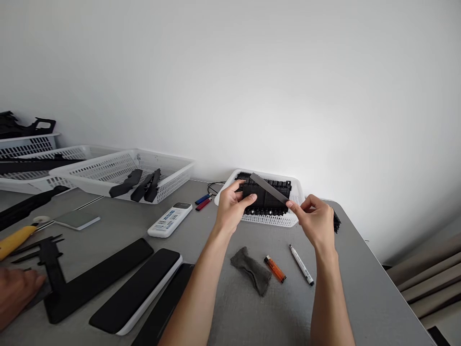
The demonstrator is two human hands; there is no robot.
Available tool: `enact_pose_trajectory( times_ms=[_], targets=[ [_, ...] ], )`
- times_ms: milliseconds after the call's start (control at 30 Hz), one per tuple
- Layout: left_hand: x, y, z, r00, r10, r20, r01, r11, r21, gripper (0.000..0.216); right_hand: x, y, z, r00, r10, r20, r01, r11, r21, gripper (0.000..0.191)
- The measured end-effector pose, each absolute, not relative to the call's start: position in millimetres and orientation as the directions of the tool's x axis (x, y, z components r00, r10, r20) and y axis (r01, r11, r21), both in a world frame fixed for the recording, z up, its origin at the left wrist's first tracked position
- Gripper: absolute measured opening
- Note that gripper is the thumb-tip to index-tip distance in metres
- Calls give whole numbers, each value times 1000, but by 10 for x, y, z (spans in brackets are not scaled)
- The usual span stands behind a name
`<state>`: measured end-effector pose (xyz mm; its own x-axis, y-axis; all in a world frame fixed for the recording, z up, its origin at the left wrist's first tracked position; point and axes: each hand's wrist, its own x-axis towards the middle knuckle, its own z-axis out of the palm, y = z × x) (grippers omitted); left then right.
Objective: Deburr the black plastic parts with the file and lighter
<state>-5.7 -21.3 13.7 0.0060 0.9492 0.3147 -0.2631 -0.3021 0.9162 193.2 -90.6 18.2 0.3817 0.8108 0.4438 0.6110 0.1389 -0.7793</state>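
Observation:
My left hand [232, 204] is closed round the left end of a black plastic part [264, 199] with toothed edges, its thumb on the flat face. My right hand [315, 218] pinches the lower end of a flat grey strip [270, 188]. The strip slants across the front of the black part; whether they touch I cannot tell. Behind both hands stands a small white basket [297, 192] with more black pieces in it. Below them on the table lie a crumpled grey cloth [252, 269], an orange lighter [275, 269] and a white marker pen [301, 264].
Another person's hand [18, 293] is at the lower left beside a black caliper [50, 259]. Long dark panels [137, 288] lie on the grey table. A white labelled device [170, 220], a blue lighter [203, 198] and a red lighter [203, 204] lie near a larger white basket [176, 175].

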Motion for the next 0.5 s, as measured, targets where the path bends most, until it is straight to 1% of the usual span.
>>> enact_pose_trajectory(
  times_ms=[133, 200, 300, 400, 500],
  targets=[
    [-14, -202, 114, 28, 942, 336, -254, -318, 913, 42, 1814, -925, 202, 322, 828, 460, 633, 173, -755, 57],
    [-2, -208, 115, 25, 941, 337, -250, -321, 914, 41, 1749, -923, 213, 322, 822, 469, 650, 167, -741, 57],
    [-24, -227, 141, 28, 945, 327, -254, -309, 916, 42, 1749, -916, 219, 351, 806, 476, 640, 164, -751, 58],
    [-70, -229, 156, 16, 954, 300, -276, -284, 918, 49, 1874, -909, 209, 406, 787, 465, 618, 138, -774, 59],
    [-89, -197, 129, -9, 964, 266, -271, -258, 927, 54, 1999, -901, 194, 459, 741, 490, 649, 97, -755, 59]
  ],
)
